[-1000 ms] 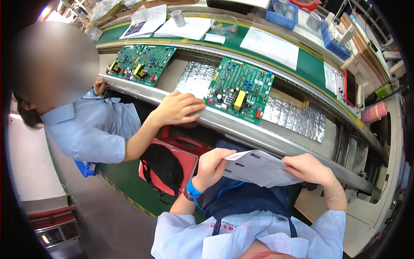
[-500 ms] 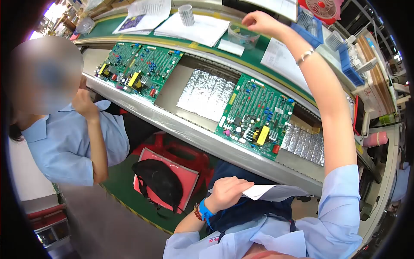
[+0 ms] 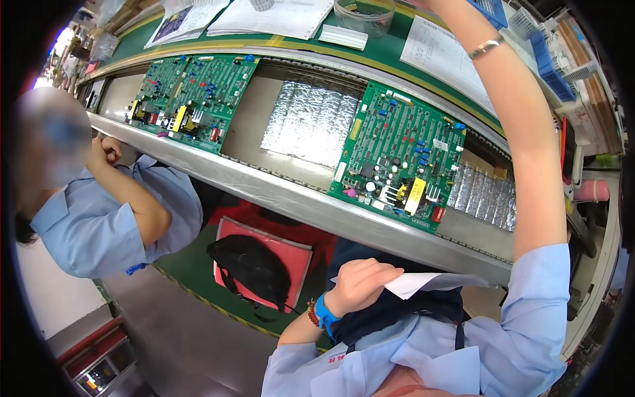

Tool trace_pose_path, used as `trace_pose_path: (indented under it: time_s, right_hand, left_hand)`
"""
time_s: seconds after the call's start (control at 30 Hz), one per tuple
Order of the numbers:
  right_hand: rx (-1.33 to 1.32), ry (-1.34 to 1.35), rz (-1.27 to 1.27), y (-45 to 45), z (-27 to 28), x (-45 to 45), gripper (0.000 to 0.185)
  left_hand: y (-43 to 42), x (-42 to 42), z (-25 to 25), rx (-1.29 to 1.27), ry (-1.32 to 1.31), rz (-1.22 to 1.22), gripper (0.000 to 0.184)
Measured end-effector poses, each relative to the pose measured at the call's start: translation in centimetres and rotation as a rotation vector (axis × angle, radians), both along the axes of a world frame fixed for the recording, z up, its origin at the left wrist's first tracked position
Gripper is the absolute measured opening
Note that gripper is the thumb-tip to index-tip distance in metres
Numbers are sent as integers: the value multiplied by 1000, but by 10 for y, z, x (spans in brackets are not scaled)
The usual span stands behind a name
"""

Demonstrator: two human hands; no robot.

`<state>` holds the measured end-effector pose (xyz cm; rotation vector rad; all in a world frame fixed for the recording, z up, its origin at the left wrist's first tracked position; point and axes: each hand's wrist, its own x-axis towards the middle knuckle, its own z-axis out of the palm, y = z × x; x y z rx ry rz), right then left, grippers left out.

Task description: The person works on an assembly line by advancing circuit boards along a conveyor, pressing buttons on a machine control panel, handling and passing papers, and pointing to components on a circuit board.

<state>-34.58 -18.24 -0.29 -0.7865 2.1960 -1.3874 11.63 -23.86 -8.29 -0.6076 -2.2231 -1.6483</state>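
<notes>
My left hand (image 3: 362, 286) is closed on the edge of a folded sheet of white paper (image 3: 423, 283), held low in front of my body. My right arm reaches far forward over the bench, and only the base of my right hand (image 3: 431, 3) shows at the top edge; its fingers are cut off. Near it stands a clear plastic tub (image 3: 364, 18) with small items inside. Between my arms lies a green circuit board (image 3: 397, 142) with a yellow transformer, on the metal conveyor track. More green boards (image 3: 195, 92) sit further left on the track.
Paper stacks (image 3: 271, 18) and a printed sheet (image 3: 440, 63) lie on the green bench. Blue bins (image 3: 546, 73) stand at right. A co-worker (image 3: 112, 212) sits at left, arms bent. A black bag (image 3: 251, 268) rests on a red folder below the silver conveyor rail (image 3: 278, 192).
My right hand has gone from above the tub to mostly beyond the top edge, as the view shifted. My left hand still holds the paper. The co-worker's arms have shifted.
</notes>
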Motion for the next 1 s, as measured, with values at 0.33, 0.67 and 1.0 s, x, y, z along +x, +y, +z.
trace_pose_path:
  time_s: [0.33, 0.67, 1.0]
  right_hand:
    - [2, 262, 37, 124, 61, 206, 27]
    - [106, 285, 95, 190, 64, 330, 25]
    - [143, 215, 147, 198, 58, 358, 16]
  left_hand:
    - [17, -7, 16, -3, -124, -14, 35]
    - [39, -12, 39, -33, -286, 67, 21]
    - [50, -6, 46, -23, -272, 82, 16]
